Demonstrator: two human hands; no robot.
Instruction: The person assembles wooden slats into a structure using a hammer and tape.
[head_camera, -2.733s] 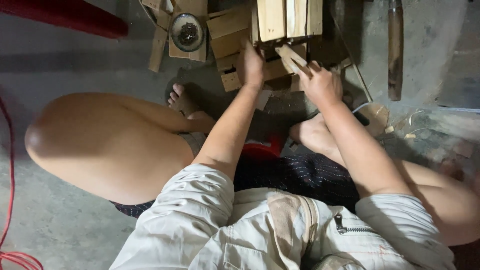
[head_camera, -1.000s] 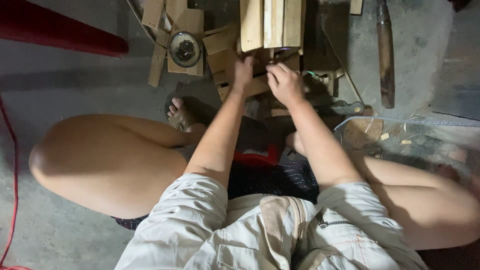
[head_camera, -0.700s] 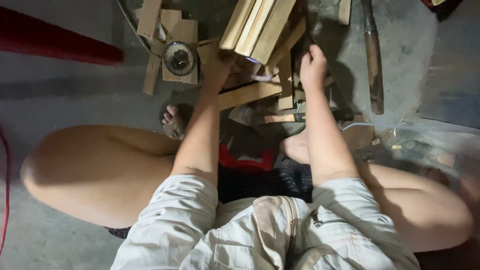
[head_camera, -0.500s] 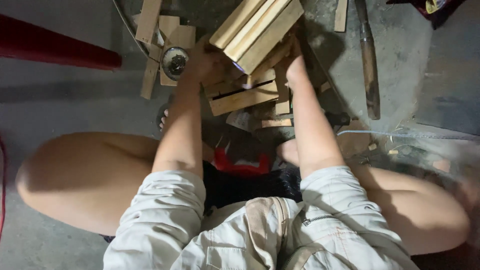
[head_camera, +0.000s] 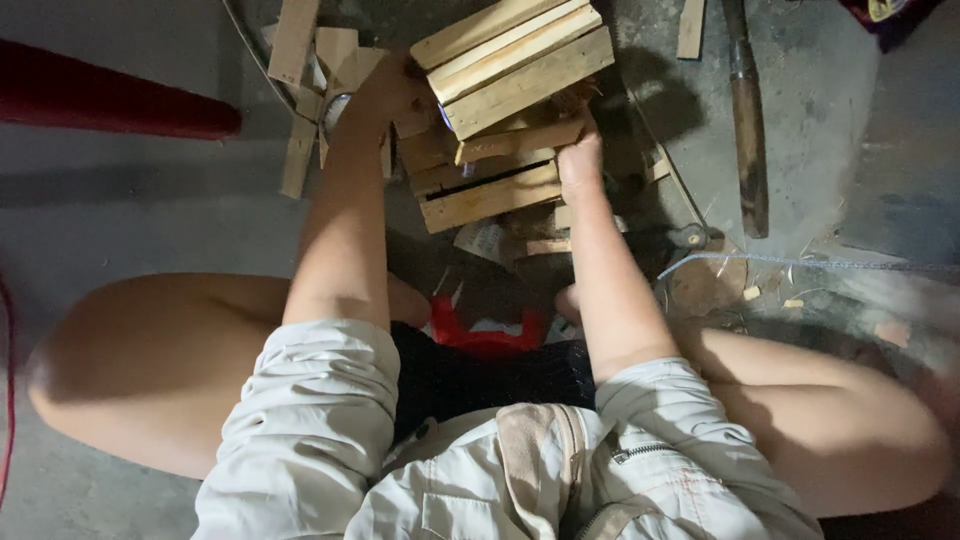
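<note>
— That slatted wooden crate (head_camera: 512, 62) has swung round since a moment ago; it stood square between the hands, and now it tilts, its long slats running up and away from the right hand.

— And both hands came up with it. The left hand (head_camera: 385, 92) is clamped against the crate's near-left end, fingers curled round the edge. The right hand (head_camera: 580, 160) is just under the lower-right corner, fingers pressed together on a loose slat (head_camera: 520, 142) there.

— To turn it well, I'd judge the grip should stay on the solid end pieces, not the thin slats, and the crate should be kept close over the pile so nothing knocks loose.

— Fair. Below the right hand sits a second slatted frame (head_camera: 488, 190), and beyond the left hand some scrap boards (head_camera: 300, 90) lie on the floor (head_camera: 120, 200).

— Out past the right hand there's a long wooden handle (head_camera: 745, 120).

— What can't you make out?

— The crate's underside, and both sets of fingertips; they're tucked behind wood. Something round and metal by the left hand is mostly covered. The crate's top is cut off by the frame.
</note>
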